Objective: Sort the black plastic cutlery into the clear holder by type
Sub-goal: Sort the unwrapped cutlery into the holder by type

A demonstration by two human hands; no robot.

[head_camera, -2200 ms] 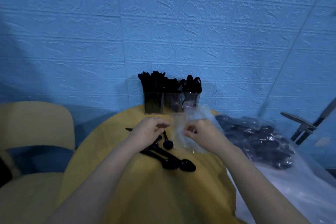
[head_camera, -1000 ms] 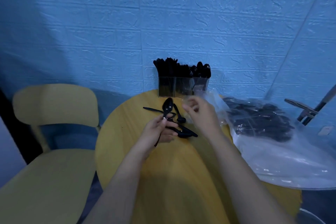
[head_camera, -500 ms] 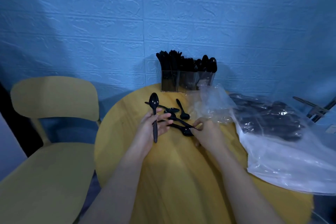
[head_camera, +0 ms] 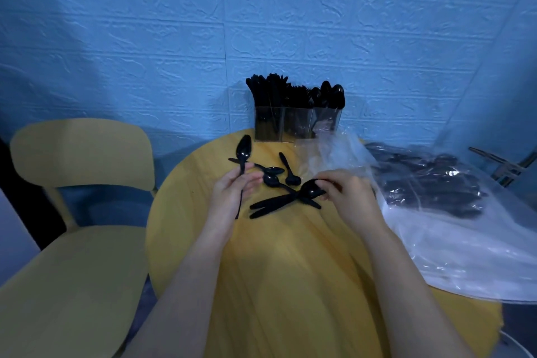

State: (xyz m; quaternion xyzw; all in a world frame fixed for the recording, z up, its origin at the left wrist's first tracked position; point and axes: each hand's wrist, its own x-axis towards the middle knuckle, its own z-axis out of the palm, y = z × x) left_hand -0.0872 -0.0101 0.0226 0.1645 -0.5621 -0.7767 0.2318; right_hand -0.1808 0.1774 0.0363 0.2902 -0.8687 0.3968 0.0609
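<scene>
**Spoons in both hands, holder nearly full**

Spoons are what I'm gathering: my left hand [head_camera: 232, 195] pinches one black spoon [head_camera: 243, 154] upright by its handle, bowl up, while my right hand [head_camera: 345, 195] has its fingers curled round the bowl ends of a small bundle of cutlery [head_camera: 283, 202], handles fanning toward the left just above the yellow table [head_camera: 290, 285]. Three more loose spoons [head_camera: 274, 179] lie between my hands and the clear holder [head_camera: 296, 123], which stands at the far table edge against the wall, its compartments packed, spoons rightmost.

I judge the risks as follows. The bundle is gripped at one end only, so a piece could slide out. I cannot tell if every piece in it is a spoon; misfiling is possible. Crumpled plastic bag [head_camera: 436, 212] lies touching the holder's right side and could snag my reach.
</scene>
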